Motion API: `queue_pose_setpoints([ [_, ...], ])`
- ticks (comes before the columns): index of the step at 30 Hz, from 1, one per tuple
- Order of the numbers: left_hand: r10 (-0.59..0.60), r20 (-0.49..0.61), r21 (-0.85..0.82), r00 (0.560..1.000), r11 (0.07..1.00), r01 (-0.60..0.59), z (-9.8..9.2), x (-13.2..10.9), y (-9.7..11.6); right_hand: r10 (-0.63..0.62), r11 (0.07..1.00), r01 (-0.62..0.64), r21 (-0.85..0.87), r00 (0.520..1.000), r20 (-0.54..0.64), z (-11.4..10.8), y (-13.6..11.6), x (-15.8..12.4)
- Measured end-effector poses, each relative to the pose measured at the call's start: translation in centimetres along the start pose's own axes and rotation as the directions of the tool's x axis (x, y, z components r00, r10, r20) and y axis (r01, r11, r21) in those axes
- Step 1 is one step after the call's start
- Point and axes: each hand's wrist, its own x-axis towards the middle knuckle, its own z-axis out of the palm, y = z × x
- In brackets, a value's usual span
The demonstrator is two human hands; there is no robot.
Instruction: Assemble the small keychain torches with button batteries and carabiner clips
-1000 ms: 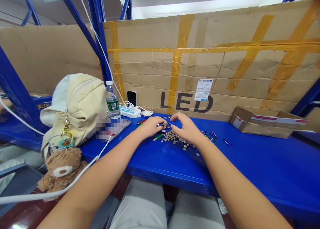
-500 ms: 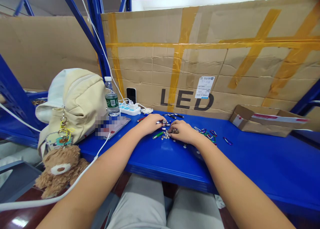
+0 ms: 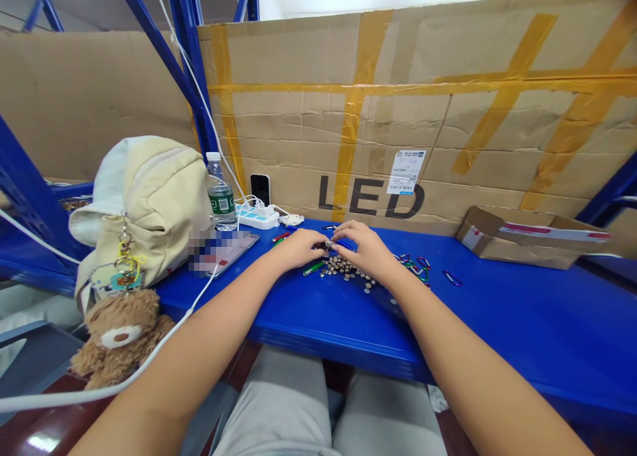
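Note:
My left hand is closed around a small metal tube, mostly hidden by the fingers, its end pointing right. My right hand meets it there, thumb and index finger pinched at the tube's end on what looks like a button cell; the fingers partly cover it. Just below both hands, a loose pile of silver button cells is spread on the blue table. A green pen-like tube lies at the pile's left edge, close under my left hand.
Coloured carabiners lie right of my right hand, with a single carabiner farther out. An open cardboard box stands at the back right. On the left are a backpack, a water bottle, a phone and a power strip.
My right hand has lifted from the button cells and moved up to the tube in my left hand, uncovering more of the pile. My left hand stays nearly in place.

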Motion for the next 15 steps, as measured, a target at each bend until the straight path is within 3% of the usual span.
queue_pose_setpoints([
  [5,-0.006,-0.012,-0.024,1.0,1.0,0.005,0.0,0.0,0.3,-0.038,0.998,0.037,0.057,0.999,0.009,0.3,-0.2,0.1],
  [9,-0.015,-0.002,-0.062,1.0,0.998,0.014,0.2,0.0,0.1,-0.036,0.999,0.036,0.001,0.999,0.015,0.2,0.0,0.1],
  [13,-0.079,-0.028,-0.027,0.996,0.997,0.078,0.0,0.0,0.0,0.075,0.994,-0.072,-0.079,0.997,0.025,-0.4,0.3,-0.1],
  [15,-0.103,-0.046,0.014,0.994,0.994,0.104,-0.1,-0.1,0.0,0.168,0.98,-0.157,-0.122,0.982,0.087,-0.8,0.6,-0.3],
])
